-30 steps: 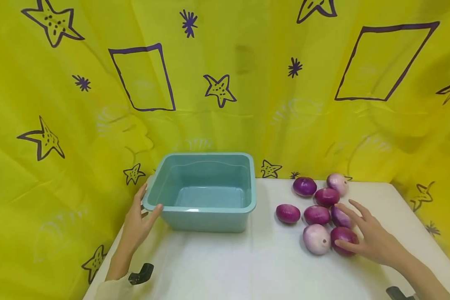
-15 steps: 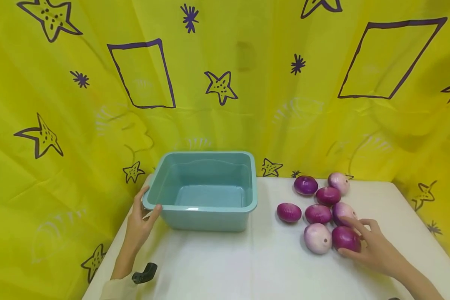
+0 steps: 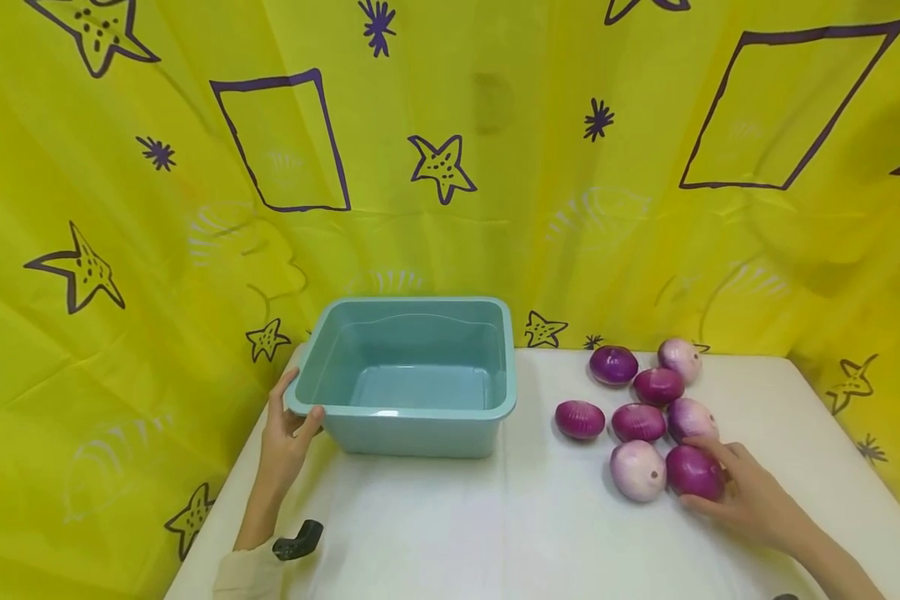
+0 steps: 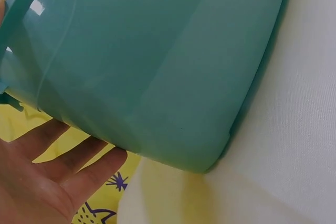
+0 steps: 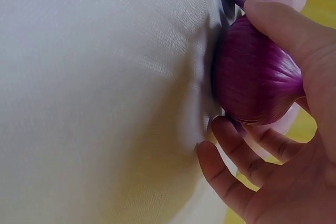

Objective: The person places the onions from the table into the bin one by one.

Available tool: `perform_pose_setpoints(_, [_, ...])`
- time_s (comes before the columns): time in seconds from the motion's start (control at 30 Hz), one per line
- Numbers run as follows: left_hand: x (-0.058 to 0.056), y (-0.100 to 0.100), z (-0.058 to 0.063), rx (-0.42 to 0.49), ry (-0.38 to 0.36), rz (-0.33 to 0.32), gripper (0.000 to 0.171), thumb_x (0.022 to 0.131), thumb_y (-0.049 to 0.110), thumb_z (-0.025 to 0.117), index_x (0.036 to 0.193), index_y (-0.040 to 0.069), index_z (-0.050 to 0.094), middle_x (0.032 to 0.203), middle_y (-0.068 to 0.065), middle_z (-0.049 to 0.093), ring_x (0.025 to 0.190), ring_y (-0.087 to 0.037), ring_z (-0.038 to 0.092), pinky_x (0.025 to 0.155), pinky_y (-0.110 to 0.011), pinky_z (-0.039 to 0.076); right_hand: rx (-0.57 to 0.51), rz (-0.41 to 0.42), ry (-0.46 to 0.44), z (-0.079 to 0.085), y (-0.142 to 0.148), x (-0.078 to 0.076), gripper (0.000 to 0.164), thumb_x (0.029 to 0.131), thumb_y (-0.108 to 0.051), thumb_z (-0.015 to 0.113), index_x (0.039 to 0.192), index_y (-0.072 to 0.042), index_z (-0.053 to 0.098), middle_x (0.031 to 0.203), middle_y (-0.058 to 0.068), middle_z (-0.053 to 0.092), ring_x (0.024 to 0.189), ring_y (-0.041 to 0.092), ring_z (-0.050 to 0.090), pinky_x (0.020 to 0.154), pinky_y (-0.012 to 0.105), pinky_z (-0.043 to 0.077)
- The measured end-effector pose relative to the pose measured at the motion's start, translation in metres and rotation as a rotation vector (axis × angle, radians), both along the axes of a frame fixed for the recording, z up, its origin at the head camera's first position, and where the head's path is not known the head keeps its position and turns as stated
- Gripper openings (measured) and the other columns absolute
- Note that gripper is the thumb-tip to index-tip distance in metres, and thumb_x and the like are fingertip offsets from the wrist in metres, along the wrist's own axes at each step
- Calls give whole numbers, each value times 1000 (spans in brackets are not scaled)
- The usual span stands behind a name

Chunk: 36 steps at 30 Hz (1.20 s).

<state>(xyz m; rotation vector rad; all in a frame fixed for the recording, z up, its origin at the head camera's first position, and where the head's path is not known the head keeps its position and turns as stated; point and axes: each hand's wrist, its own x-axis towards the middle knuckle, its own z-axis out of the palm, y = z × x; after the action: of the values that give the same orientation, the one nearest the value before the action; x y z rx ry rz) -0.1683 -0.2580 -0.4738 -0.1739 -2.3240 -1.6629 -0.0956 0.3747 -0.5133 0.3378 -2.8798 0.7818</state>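
A teal plastic basin [image 3: 412,433] stands on the white table, its inside bare. My left hand [image 3: 285,442] holds its front left corner, thumb at the front rim and fingers along the left side. In the left wrist view, the fingertips [image 4: 116,157] meet the basin wall [image 4: 152,66]. On the right, my right hand [image 3: 757,500] grips the nearest dark red onion [image 3: 693,472], thumb on one side and fingers on the other. The right wrist view shows this onion [image 5: 252,77] between thumb and fingers, close over the cloth, with two fingers [image 5: 223,174] spread below it.
Several more onions lie in a loose group: a pale one [image 3: 637,471] beside the gripped one, another [image 3: 692,419] behind it, and a lone purple one [image 3: 580,419] nearest the basin. A yellow patterned curtain [image 3: 495,167] hangs behind the white table [image 3: 420,525].
My right hand has come down toward the front and closed round the nearest dark red onion. The left hand stays at the basin corner. The head view has tilted slightly.
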Motion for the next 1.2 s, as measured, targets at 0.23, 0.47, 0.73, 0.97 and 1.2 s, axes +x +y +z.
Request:
perform_pose_setpoints(0.23, [-2, 1, -3, 11, 5, 27, 73, 102, 5, 61, 162, 22, 23, 159, -19, 35, 107, 1, 58, 83, -16, 54, -42, -4, -2, -2, 2, -1, 77, 72, -27, 95, 137, -11, 57, 105, 16, 57, 81, 8, 51, 61, 23, 47])
perform_pose_setpoints(0.47, [-4, 6, -2, 64, -13, 31, 72, 102, 4, 61, 162, 21, 25, 159, -15, 35, 114, -14, 59, 84, -16, 55, -36, 14, 12, 0, 7, -3, 79, 70, -25, 96, 136, -7, 57, 103, 12, 57, 78, -1, 48, 60, 23, 48])
perform_pose_setpoints(0.73, [-7, 7, 2, 127, -49, -21, 70, 104, 8, 58, 162, 23, 22, 163, -16, 30, 134, -48, 48, 87, -17, 55, -69, 123, 45, 27, 12, -15, 79, 68, -18, 96, 135, -3, 55, 113, 17, 59, 77, -4, 55, 58, 23, 53])
perform_pose_setpoints(0.97, [-9, 11, 3, 146, -39, -44, 69, 105, 7, 57, 162, 21, 21, 163, -16, 28, 139, -50, 43, 88, -15, 54, -101, 118, 0, 62, 12, -32, 81, 73, -16, 94, 138, 0, 48, 124, 23, 57, 81, -1, 57, 62, 24, 57])
perform_pose_setpoints(1.2, [-9, 12, 1, 154, -9, -55, 70, 103, 5, 57, 162, 18, 21, 163, -16, 28, 138, -52, 43, 88, -14, 53, -142, 124, 29, 95, 7, -58, 81, 75, -9, 92, 142, 2, 47, 126, 24, 54, 86, -1, 55, 66, 22, 58])
